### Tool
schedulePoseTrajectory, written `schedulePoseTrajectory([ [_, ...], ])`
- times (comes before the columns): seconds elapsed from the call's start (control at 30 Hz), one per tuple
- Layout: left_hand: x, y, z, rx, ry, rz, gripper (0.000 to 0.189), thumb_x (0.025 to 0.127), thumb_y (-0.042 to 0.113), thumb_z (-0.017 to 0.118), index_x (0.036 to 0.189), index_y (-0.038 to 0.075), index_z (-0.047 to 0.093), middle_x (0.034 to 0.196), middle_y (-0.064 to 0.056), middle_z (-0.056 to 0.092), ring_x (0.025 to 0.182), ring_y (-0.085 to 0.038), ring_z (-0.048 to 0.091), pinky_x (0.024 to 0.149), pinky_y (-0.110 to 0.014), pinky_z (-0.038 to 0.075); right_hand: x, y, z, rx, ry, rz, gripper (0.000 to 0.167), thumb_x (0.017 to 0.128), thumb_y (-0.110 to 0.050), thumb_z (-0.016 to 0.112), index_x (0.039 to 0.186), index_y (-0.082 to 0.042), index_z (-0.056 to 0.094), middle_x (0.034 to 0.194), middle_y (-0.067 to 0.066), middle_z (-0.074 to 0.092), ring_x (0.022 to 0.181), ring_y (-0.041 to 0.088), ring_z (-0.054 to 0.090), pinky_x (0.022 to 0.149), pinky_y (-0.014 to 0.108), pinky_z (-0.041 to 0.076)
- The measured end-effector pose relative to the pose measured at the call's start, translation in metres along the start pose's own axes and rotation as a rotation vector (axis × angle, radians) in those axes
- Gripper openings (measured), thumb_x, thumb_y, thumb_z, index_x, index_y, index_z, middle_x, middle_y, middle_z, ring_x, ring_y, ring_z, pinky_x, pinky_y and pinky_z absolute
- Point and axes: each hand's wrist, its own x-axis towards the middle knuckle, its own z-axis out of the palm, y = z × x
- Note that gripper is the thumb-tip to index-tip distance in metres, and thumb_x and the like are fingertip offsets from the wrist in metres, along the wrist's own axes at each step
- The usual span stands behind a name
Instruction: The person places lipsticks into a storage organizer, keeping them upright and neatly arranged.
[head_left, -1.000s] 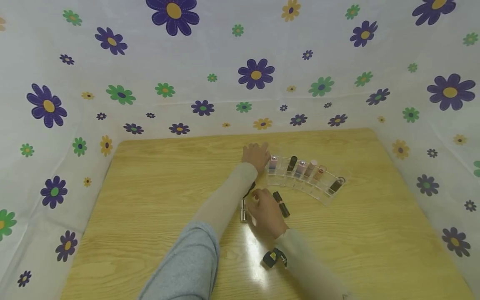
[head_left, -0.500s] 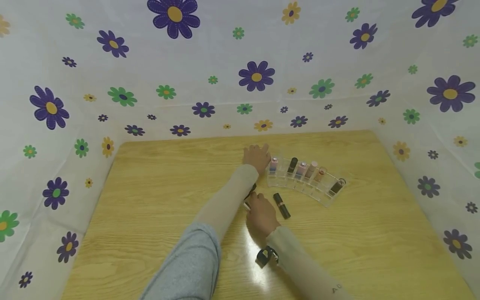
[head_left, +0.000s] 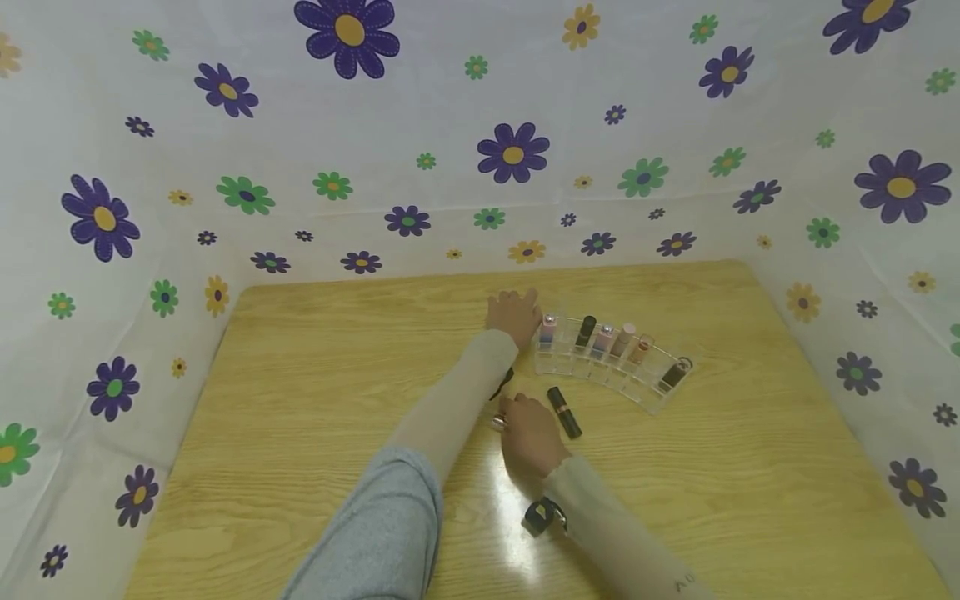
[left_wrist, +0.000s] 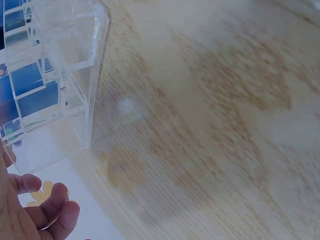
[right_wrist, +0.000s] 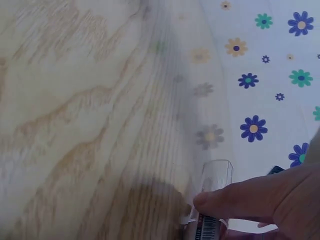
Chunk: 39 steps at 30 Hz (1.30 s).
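Note:
My left hand (head_left: 514, 315) lies at the left end of a clear acrylic lipstick organizer (head_left: 553, 362). In the left wrist view its fingers (left_wrist: 59, 207) curl loosely with nothing between them, close to the organizer's side (left_wrist: 75, 35); contact there is unclear. The organizer holds several lipsticks, among them a black one (head_left: 586, 332) and a pink-and-blue one (head_left: 548, 328). My right hand (head_left: 531, 437) grips a lipstick tube (head_left: 498, 422) just above the table, below the left forearm. The right wrist view shows its clear cap (right_wrist: 218, 175) and a barcode label (right_wrist: 207, 228) under the thumb.
A black lipstick (head_left: 564, 412) lies on the wooden table (head_left: 300, 400) between the right hand and the organizer. The left sleeve (head_left: 450, 408) crosses in front of the right hand's fingertips. Flower-patterned white cloth (head_left: 420, 108) surrounds the table at back and sides.
The right hand has picked up the lipstick tube that stood out on the table beside it, and has turned it slightly. The left hand stays in place beside the organizer.

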Motion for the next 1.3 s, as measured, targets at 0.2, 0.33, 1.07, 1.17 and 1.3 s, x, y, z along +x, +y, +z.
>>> schedulePoseTrajectory([
  [0.2, -0.001, 0.0, 0.0, 0.018, -0.023, 0.023, 0.041, 0.102, 0.039, 0.025, 0.139, 0.022, 0.035, 0.123, -0.011, 0.059, 0.117, -0.028, 0.052, 0.099, -0.047, 0.042, -0.018, 0.016, -0.019, 0.306, -0.048, 0.037, 0.011, 0.087, -0.023, 0.065, 0.093, -0.013, 0.068, 0.085, 0.002, 0.066, 0.074, 0.013, 0.058, 0.066, 0.03, 0.049],
  [0.33, -0.002, 0.0, -0.005, 0.056, -0.049, 0.04, 0.039, 0.102, 0.035, 0.032, 0.138, 0.022, 0.036, 0.129, -0.008, 0.055, 0.119, -0.03, 0.051, 0.099, -0.049, 0.041, -0.02, 0.032, -0.039, 0.466, 0.036, 0.084, 0.018, 0.087, -0.017, 0.067, 0.104, -0.013, 0.066, 0.094, 0.004, 0.067, 0.083, 0.017, 0.062, 0.075, 0.034, 0.051],
  [1.07, -0.004, 0.001, -0.006, 0.041, -0.036, 0.04, 0.03, 0.102, 0.034, 0.03, 0.125, 0.018, 0.042, 0.119, -0.009, 0.059, 0.114, -0.029, 0.053, 0.097, -0.048, 0.042, -0.017, 0.087, -0.06, 0.689, 0.266, 0.185, 0.036, 0.087, -0.004, 0.063, 0.122, 0.002, 0.055, 0.12, 0.022, 0.06, 0.113, 0.037, 0.058, 0.096, 0.043, 0.048],
  [1.17, -0.004, 0.001, -0.008, 0.058, -0.041, 0.048, 0.03, 0.102, 0.034, 0.031, 0.125, 0.019, 0.043, 0.12, -0.007, 0.058, 0.114, -0.029, 0.053, 0.097, -0.048, 0.042, -0.018, 0.093, -0.059, 0.701, 0.304, 0.202, 0.034, 0.087, -0.003, 0.062, 0.12, 0.004, 0.055, 0.119, 0.024, 0.059, 0.113, 0.037, 0.057, 0.096, 0.043, 0.048],
  [1.3, -0.005, 0.002, -0.008, 0.112, -0.059, 0.071, 0.029, 0.102, 0.032, 0.035, 0.127, 0.019, 0.043, 0.125, -0.004, 0.053, 0.118, -0.03, 0.051, 0.097, -0.049, 0.041, -0.016, 0.098, -0.06, 0.708, 0.368, 0.198, 0.027, 0.088, -0.001, 0.062, 0.114, 0.006, 0.057, 0.11, 0.023, 0.06, 0.108, 0.034, 0.059, 0.094, 0.039, 0.049],
])
